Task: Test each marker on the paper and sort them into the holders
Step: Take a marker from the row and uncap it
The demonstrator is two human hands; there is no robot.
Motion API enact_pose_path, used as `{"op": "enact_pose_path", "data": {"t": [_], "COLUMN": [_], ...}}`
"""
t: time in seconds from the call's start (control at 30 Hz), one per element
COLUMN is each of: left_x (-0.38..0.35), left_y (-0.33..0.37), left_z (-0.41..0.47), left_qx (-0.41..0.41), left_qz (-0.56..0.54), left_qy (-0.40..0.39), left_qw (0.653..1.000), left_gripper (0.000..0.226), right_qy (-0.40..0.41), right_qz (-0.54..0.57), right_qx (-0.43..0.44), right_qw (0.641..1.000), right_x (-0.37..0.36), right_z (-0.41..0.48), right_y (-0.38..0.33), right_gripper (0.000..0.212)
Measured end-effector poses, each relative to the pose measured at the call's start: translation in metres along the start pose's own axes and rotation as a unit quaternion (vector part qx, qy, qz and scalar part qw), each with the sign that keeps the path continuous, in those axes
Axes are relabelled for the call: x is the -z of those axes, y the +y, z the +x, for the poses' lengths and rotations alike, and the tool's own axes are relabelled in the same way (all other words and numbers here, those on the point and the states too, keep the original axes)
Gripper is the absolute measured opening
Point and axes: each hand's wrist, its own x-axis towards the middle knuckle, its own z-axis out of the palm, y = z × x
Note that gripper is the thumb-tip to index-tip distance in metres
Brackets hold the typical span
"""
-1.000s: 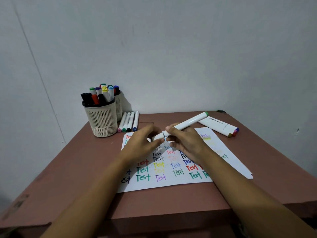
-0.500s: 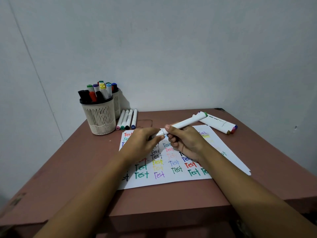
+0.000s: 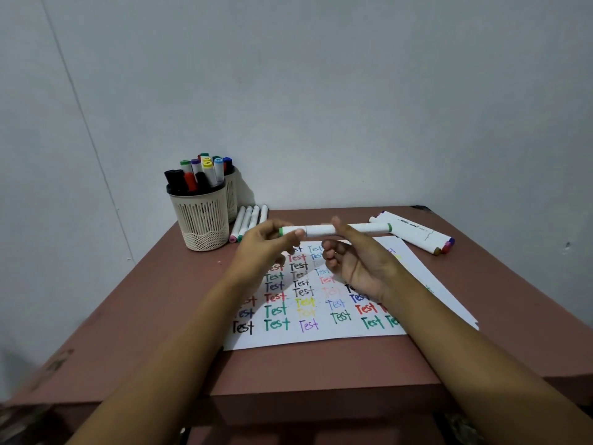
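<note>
You've raised the green-capped marker (image 3: 369, 228) level above the paper (image 3: 321, 337), cap back on: left hand (image 3: 256, 252) pinches its end, right hand (image 3: 359, 268) grips the barrel; holder (image 3: 200, 220) next

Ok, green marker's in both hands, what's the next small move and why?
Probably release the right hand and carry the green marker with the left hand toward the holders: both ends look capped, and green "Test" marks already sit on the paper.
</note>
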Motion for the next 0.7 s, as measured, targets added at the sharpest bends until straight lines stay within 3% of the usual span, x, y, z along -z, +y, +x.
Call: {"op": "enact_pose_path", "data": {"t": [0.17,0.27,0.3,0.37,0.43,0.5,0.7], "left_x": [0.016,0.028,0.031,0.041,0.055,0.072,0.112], "left_y": [0.006,0.021,0.027,0.046,0.067,0.090,0.142], "left_z": [0.010,0.016,0.018,0.024,0.030,0.037,0.053], "left_qx": [0.031,-0.008,-0.023,-0.060,-0.106,-0.144,-0.197], "left_qz": [-0.220,-0.190,-0.159,-0.086,0.006,0.109,0.232], "left_qy": [0.093,0.140,0.152,0.179,0.212,0.245,0.319], "left_qw": [0.971,0.972,0.975,0.978,0.971,0.952,0.898], "left_gripper": [0.006,0.007,0.007,0.010,0.016,0.024,0.031], "right_qy": [0.074,0.148,0.178,0.183,0.107,0.032,0.022], "right_qz": [0.076,-0.123,-0.242,-0.485,-0.642,-0.720,-0.739], "right_qx": [0.060,0.141,0.175,0.240,0.244,0.217,0.221], "right_qw": [0.993,0.971,0.938,0.821,0.719,0.658,0.636], "right_x": [0.012,0.016,0.018,0.023,0.030,0.034,0.030], "right_z": [-0.002,-0.001,-0.001,-0.001,0.004,0.011,0.013], "right_y": [-0.005,-0.001,0.003,0.013,0.023,0.031,0.030], "right_gripper": [0.027,0.022,0.021,0.022,0.031,0.036,0.037]}}
